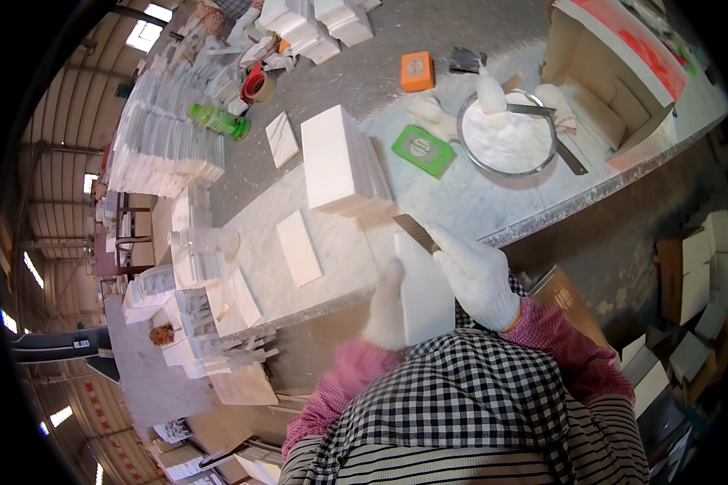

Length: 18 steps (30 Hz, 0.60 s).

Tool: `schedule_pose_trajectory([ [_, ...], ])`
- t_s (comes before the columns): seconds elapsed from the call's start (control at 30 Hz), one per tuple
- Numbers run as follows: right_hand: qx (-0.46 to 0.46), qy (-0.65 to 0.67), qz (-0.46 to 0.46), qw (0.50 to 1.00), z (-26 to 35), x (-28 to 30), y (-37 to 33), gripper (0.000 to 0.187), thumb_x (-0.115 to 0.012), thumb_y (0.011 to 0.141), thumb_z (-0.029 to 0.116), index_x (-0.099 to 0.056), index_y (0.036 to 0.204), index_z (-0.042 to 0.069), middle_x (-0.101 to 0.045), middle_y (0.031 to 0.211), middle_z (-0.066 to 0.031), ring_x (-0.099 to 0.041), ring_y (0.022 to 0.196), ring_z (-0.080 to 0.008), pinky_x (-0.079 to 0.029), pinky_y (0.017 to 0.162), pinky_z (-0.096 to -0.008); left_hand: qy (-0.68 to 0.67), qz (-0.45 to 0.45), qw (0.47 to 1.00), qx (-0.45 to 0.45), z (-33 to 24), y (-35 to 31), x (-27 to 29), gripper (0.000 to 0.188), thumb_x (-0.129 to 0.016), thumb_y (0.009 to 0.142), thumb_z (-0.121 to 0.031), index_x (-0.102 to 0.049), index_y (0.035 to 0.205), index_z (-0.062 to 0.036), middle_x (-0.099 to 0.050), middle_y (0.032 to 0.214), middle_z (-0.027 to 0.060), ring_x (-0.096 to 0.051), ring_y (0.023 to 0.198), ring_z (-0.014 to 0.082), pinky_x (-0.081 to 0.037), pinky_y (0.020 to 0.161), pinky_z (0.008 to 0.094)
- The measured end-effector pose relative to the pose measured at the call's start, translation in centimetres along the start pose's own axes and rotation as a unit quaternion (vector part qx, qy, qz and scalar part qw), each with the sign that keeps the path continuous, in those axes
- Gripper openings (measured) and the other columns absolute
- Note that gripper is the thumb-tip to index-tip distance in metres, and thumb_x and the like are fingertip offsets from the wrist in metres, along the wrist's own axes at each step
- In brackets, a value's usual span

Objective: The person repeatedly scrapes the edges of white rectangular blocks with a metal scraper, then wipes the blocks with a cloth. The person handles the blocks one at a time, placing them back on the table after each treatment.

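Steadying a white tile (426,291) in front of the checked apron (453,380), the left hand (386,303) has its grip closed along the tile's left side. The tile is just off the near edge of the worktop (453,198), probably so that its face and edges can be reached freely. The right hand (477,279) is at the tile's upper right; its grip looks partly closed on a flat metal blade (415,232), whose tip points up and left beside the tile's top edge. I cannot tell whether the blade touches the tile or how its far end sits in the palm. Opposite sides seem chosen so that 1 hand braces while the other guides

Just beyond, a stack of white tiles (340,166) stands squared up, likely to save space and keep edges aligned. 1 white slab (299,248) lies flat by itself, perhaps to keep its surface apart. Farther right, a metal bowl (514,174) holds white material (497,149), with a knife (531,109) laid across its rim, presumably to keep its handle clean. A green box (422,151) sits between stack and bowl
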State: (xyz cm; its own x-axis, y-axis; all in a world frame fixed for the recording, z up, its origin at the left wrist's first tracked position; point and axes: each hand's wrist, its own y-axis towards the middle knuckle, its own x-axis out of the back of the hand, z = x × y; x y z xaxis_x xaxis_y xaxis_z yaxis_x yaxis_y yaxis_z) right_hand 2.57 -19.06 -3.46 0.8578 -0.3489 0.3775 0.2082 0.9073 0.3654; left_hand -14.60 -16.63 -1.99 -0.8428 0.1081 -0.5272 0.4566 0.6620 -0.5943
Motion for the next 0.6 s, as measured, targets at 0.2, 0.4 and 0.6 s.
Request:
schedule_pose_trajectory([
  [0.2,0.018,-0.047,0.097,0.994,1.0,1.4,0.9,0.055,-0.062,0.096,0.016,-0.052,0.149,0.014,-0.072,0.095,-0.0141,-0.072,0.079,-0.0323,-0.057,0.067,-0.043,-0.004,-0.005,1.0,0.007,0.4,-0.4,0.3,0.09,-0.06,0.092,-0.071,-0.042,0.151,-0.0055,-0.057,0.14,0.0174,-0.06,0.125,0.0316,-0.055,0.102,0.0449],
  [0.4,0.046,-0.045,0.127,0.99,0.7,2.1,0.7,0.056,-0.061,0.095,0.016,-0.05,0.151,0.015,-0.072,0.107,-0.014,-0.071,0.077,-0.034,-0.057,0.066,-0.043,0.007,-0.005,1.0,-0.008,0.7,-0.9,-0.2,0.092,-0.064,0.09,-0.069,-0.041,0.152,-0.0053,-0.055,0.143,0.0184,-0.058,0.128,0.0332,-0.054,0.103,0.0459],
  [0.6,-0.013,-0.018,0.194,0.981,1.5,3.3,1.2,0.048,-0.067,0.094,0.006,-0.06,0.141,-0.001,-0.072,0.116,-0.0219,-0.074,0.097,-0.0337,-0.059,0.082,-0.0372,0.008,-0.016,1.0,0.006,1.1,-0.5,0.3,0.09,-0.058,0.093,-0.071,-0.043,0.151,-0.0034,-0.056,0.142,0.02,-0.059,0.126,0.0331,-0.055,0.101,0.046],
])
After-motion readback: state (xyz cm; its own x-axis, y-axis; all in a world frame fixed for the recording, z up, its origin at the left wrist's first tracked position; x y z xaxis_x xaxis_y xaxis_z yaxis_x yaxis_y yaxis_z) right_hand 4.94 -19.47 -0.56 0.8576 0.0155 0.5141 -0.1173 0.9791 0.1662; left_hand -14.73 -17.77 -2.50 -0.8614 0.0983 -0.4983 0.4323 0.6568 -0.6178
